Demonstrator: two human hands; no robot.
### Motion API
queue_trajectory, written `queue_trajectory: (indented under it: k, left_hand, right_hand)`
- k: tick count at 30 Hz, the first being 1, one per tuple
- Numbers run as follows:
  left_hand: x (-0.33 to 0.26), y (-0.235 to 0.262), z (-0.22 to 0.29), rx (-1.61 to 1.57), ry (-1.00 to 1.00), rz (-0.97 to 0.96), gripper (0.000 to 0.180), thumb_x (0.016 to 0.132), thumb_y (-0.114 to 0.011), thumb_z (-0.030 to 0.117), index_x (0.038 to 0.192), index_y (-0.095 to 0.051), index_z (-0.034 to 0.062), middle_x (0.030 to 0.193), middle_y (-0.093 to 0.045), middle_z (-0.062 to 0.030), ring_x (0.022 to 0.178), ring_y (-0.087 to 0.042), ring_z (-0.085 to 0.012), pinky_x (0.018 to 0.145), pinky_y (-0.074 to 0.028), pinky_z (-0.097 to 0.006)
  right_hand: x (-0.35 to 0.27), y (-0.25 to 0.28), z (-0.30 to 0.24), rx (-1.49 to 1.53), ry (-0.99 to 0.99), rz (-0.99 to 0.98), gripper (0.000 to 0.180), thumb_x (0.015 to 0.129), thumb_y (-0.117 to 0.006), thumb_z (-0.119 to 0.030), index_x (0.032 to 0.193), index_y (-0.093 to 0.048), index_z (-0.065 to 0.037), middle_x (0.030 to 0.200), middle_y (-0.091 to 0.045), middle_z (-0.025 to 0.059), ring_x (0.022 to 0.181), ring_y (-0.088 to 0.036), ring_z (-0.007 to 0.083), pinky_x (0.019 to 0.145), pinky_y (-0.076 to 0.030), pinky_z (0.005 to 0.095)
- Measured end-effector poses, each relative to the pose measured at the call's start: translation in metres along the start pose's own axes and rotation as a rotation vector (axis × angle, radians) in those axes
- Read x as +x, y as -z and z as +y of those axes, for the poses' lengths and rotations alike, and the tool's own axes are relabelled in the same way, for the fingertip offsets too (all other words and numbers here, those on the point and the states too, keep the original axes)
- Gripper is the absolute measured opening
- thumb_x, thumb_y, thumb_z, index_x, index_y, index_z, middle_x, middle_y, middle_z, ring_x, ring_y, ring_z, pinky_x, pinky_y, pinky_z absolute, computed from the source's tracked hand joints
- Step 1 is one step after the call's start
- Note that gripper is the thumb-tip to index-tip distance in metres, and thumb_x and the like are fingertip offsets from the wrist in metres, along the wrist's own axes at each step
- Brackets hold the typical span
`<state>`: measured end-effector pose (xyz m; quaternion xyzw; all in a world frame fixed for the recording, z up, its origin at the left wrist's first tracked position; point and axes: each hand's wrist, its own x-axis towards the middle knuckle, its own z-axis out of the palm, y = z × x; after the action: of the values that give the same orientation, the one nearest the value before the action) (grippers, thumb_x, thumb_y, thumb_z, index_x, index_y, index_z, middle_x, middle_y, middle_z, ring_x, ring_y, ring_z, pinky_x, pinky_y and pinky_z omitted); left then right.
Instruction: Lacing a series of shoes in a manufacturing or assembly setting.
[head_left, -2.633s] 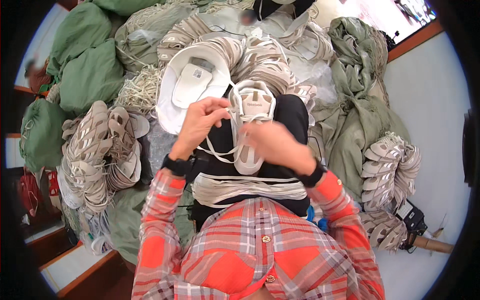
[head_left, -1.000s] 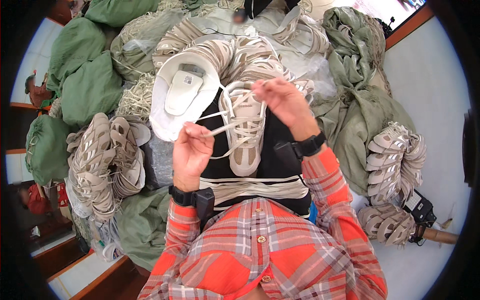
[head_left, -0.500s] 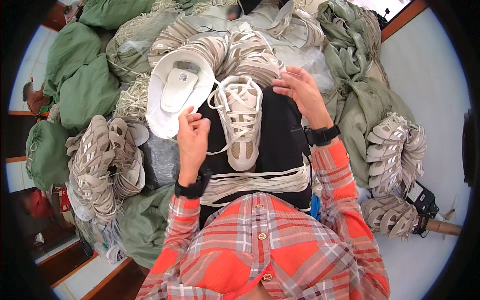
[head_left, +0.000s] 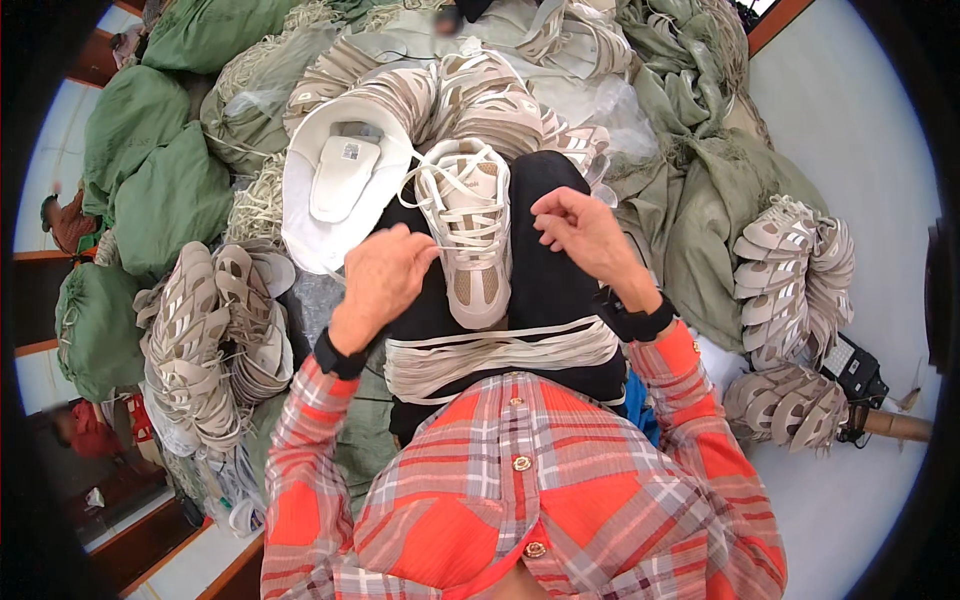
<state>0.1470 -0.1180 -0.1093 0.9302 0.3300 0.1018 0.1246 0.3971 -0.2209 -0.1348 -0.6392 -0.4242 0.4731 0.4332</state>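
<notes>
Closest is a soft shirt (head_left: 520,500) with red, orange and grey squares and small round buttons. Both arms bend out from it and reach forward over the lap. Each wrist has a black band.

A bunch of flat cream laces (head_left: 500,352) lies across the lap, just past the shirt.

The left hand (head_left: 385,275) is curled, knuckles up, and its fingertips pinch a thin white lace (head_left: 470,240) of the shoe. The right hand (head_left: 585,232) is turned palm down, with its fingers bent and pressed near each other at the tips. I cannot tell if it holds the lace.

Between the two hands, the shoe (head_left: 470,235) rests on the black trousers, toe pointing at the shirt. It is cream and tan, puffy, with a mesh toe and criss-cross laces.

Just past the left hand is a smooth white tray (head_left: 300,200), with a flat white insole (head_left: 342,178) in it.

To the sides, stacks of tan shoe parts (head_left: 205,330) are bundled together. Farther off lie lumpy green cloth sacks (head_left: 160,190).
</notes>
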Motion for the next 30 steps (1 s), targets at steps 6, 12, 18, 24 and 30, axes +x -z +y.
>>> queue_trajectory:
  k: [6, 12, 18, 24, 30]
  left_hand:
    - [0.023, 0.005, -0.004, -0.059, -0.103, -0.047, 0.011, 0.076, -0.066, 0.02, 0.076, -0.063, 0.009, 0.072, -0.051, -0.0056, 0.073, -0.052, -0.0266, 0.062, -0.04, -0.038]
    - [0.004, -0.008, -0.029, -0.01, 0.044, 0.112, 0.013, 0.082, -0.061, 0.019, 0.076, -0.062, 0.0077, 0.069, -0.057, -0.0088, 0.063, -0.055, -0.0299, 0.058, -0.043, -0.041]
    - [-0.02, 0.06, -0.056, -0.379, 0.178, -0.265, 0.011, 0.084, -0.059, 0.013, 0.082, -0.062, 0.0028, 0.055, -0.05, -0.0118, 0.049, -0.049, -0.0222, 0.049, -0.04, -0.032]
    - [-0.066, 0.154, -0.067, -0.539, 0.298, -0.37, 0.012, 0.086, -0.055, 0.009, 0.08, -0.058, -0.0008, 0.059, -0.052, -0.0038, 0.053, -0.045, -0.0104, 0.05, -0.037, -0.026]
    - [-0.236, 0.2, -0.194, -0.438, 0.799, -0.206, 0.014, 0.086, -0.054, 0.01, 0.077, -0.056, -0.0002, 0.058, -0.048, 0.0008, 0.055, -0.047, -0.0091, 0.053, -0.038, -0.024]
  right_hand:
    - [-0.001, -0.038, 0.019, -0.054, 0.071, -0.067, 0.01, 0.086, -0.061, -0.005, 0.092, -0.056, 0.0, 0.074, -0.06, 0.0045, 0.064, -0.059, 0.0093, 0.054, -0.05, 0.0233]
    - [0.007, -0.053, 0.017, -0.09, -0.003, -0.033, 0.014, 0.085, -0.062, -0.005, 0.083, -0.049, 0.001, 0.069, -0.06, 0.0082, 0.057, -0.059, 0.012, 0.051, -0.049, 0.0248]
    - [0.016, -0.061, 0.027, -0.319, 0.466, 0.209, 0.012, 0.086, -0.057, -0.005, 0.097, -0.056, -0.001, 0.065, -0.059, 0.0089, 0.056, -0.059, 0.013, 0.049, -0.048, 0.0283]
    - [0.03, -0.099, -0.065, -0.017, 0.021, -0.536, 0.016, 0.09, -0.058, -0.019, 0.088, -0.063, -0.004, 0.055, -0.055, 0.0012, 0.042, -0.05, 0.0072, 0.039, -0.04, 0.0232]
    - [0.047, -0.07, -0.051, 0.088, -0.011, -0.436, 0.018, 0.089, -0.06, -0.018, 0.077, -0.061, -0.005, 0.054, -0.054, -0.0019, 0.041, -0.049, 0.0052, 0.036, -0.037, 0.0199]
